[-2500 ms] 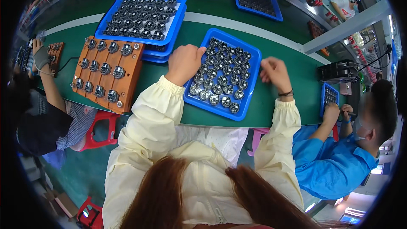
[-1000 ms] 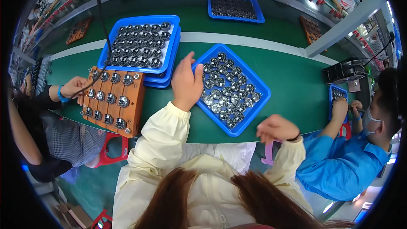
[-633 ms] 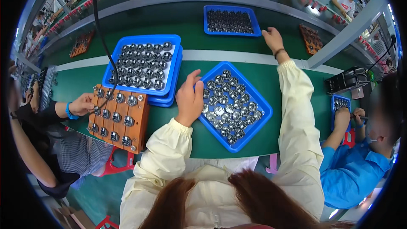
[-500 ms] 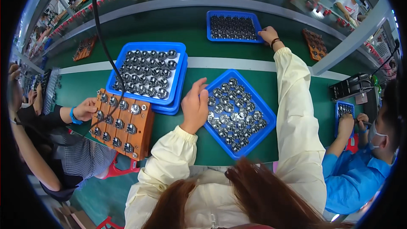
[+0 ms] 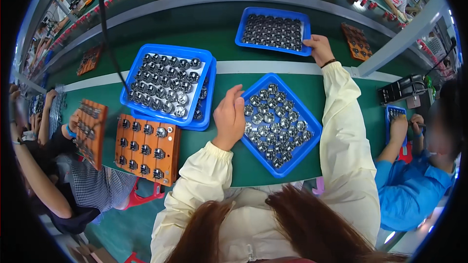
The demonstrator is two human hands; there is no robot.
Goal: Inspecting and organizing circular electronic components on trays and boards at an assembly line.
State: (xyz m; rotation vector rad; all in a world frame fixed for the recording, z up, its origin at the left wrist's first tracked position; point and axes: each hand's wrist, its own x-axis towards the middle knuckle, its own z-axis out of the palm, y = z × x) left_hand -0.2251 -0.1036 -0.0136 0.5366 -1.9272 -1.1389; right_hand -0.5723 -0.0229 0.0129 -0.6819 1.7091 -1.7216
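Note:
My right hand point(image 5: 320, 49) reaches far forward and grips the right rim of a blue tray point(image 5: 273, 51) that holds rows of small dark round parts. This tray sits slightly turned at the back of the green bench. My left hand point(image 5: 230, 118) is open, fingers stretched and close together, at the left edge of a nearer blue tray point(image 5: 306, 159). Whether it touches that rim is hard to tell. Many shiny metal round parts point(image 5: 275, 127) lie loosely in the nearer tray, which is set cornerwise in front of me.
Left of my left hand, stacked blue trays point(image 5: 208, 109) hold similar parts. An orange fixture block point(image 5: 168, 158) with parts lies before them. A co-worker's hand point(image 5: 74, 121) holds another orange fixture point(image 5: 92, 134). At right, a co-worker in blue point(image 5: 414, 190) works at a small tray. A cable point(image 5: 104, 29) hangs at left.
My right hand has drawn the far tray a little nearer and turned it. The left co-worker's hand has moved left with an orange fixture, apart from the one on the bench.

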